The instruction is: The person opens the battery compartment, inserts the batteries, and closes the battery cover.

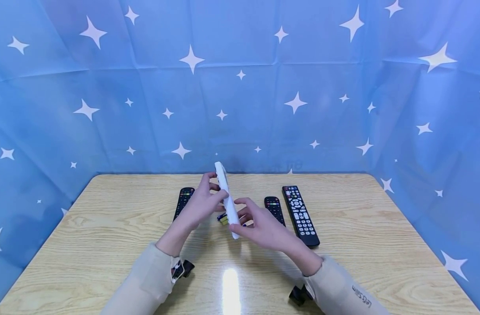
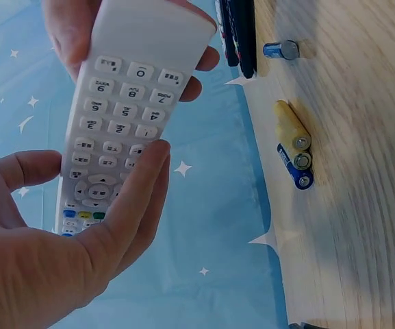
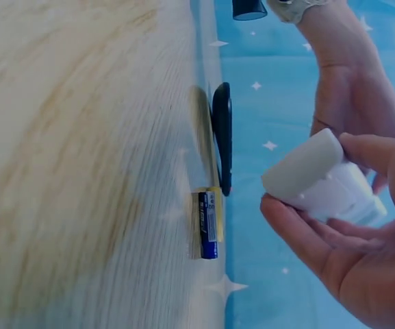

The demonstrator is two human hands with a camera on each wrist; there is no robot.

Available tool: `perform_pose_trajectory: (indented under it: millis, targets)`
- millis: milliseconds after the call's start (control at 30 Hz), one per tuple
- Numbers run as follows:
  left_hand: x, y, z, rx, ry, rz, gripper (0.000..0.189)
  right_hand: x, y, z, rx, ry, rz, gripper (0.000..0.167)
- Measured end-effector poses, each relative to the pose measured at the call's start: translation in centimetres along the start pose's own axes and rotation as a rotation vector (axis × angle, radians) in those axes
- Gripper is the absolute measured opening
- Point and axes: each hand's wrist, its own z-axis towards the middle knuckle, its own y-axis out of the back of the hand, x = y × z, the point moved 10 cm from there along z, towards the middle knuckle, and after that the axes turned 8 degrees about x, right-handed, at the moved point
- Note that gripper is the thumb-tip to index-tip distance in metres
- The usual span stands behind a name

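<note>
A white remote control [image 1: 231, 211] is held up above the table, edge-on in the head view. My left hand [image 1: 200, 204] holds its upper part between the thumb and fingers. Near the lower end, my right hand [image 1: 266, 226] grips it with thumb and fingertips. In the left wrist view the button face of the remote control [image 2: 125, 110] shows number keys and coloured keys. Beneath it several batteries [image 2: 294, 130], yellow and blue, lie on the table; one blue battery [image 2: 281, 50] lies apart from the others.
The wooden table [image 1: 86, 245] bears a black remote [image 1: 183, 200] on the left, partly behind my left arm. Another black remote [image 1: 274, 206] and a longer one [image 1: 301, 216] lie on the right. A blue star-patterned curtain [image 1: 240, 96] hangs behind.
</note>
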Motion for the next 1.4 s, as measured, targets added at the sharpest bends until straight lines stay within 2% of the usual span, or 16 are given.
perform_pose_trajectory:
  millis: [100,333,633,933,1200,1400]
  targets:
    - [-0.2,0.2,-0.2,-0.006,-0.016,0.012,0.07,0.2,0.3,-0.2,-0.031,0.007,-0.022,0.068]
    - [-0.8,1.1,-0.5,-0.074,-0.054,0.027,0.064,1.0,0.7,-0.4,-0.094,0.054,-0.102,0.065]
    - [-0.7,1.8,-0.5,-0.134,-0.044,-0.014,0.058,2.1,1.2,-0.5,-0.171,0.115,-0.25,0.059]
    - [-0.8,1.8,-0.5,-0.132,-0.074,-0.121,0.057,2.4,1.5,-0.8,-0.229,0.109,-0.387,0.059]
    - [-0.7,2.0,-0.7,-0.149,-0.061,-0.102,0.055,2.7,1.5,-0.8,-0.254,0.111,-0.464,0.057]
    - [-0.5,1.9,-0.7,-0.154,-0.073,-0.125,0.057,2.9,1.6,-0.9,-0.28,0.116,-0.516,0.055]
